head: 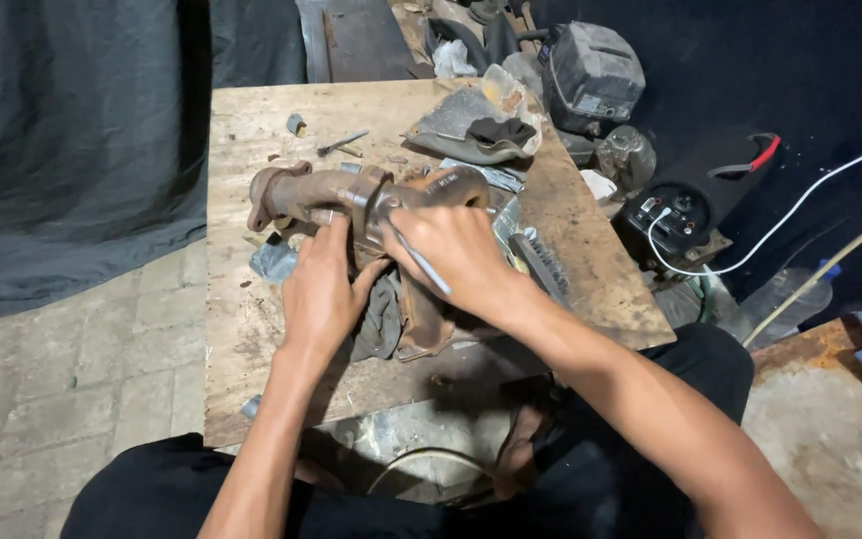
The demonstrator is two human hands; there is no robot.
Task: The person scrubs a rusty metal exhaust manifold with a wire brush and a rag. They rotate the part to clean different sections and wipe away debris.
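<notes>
Rusty pipe casting [351, 195]: lies on the wooden board [241, 339] at centre frame, just above both hands; a flange sits at its left end, a collar in the middle and a wider mouth at its right end.
Long axis: runs left to right across the frame, nearly level, crosswise to both forearms.
Second rusty part [421, 324]: runs downward from the collar toward the lower centre, under the right hand, with a dark rag [379, 324] beside it.
Left hand [319, 289]: comes up from the lower centre; its fingers curl against the underside of the casting at the collar, pressing on it rather than wrapping fully round it.
Right hand [456, 255]: lies over the casting's right half, closed round a thin grey metal tool [421, 265] that slants from lower right to upper left, tip toward the collar.
Direction from the hands: the collar lies straight ahead of the left fingertips and to the upper left of the right knuckles.
Nearer hand: both touch the casting; the tool tip itself is hidden, so I cannot tell its contact point.
Nearby: a wire brush [541, 265] lies just right of the right wrist; a loose bolt [341, 143] sits toward the upper left of the board, well apart.
</notes>
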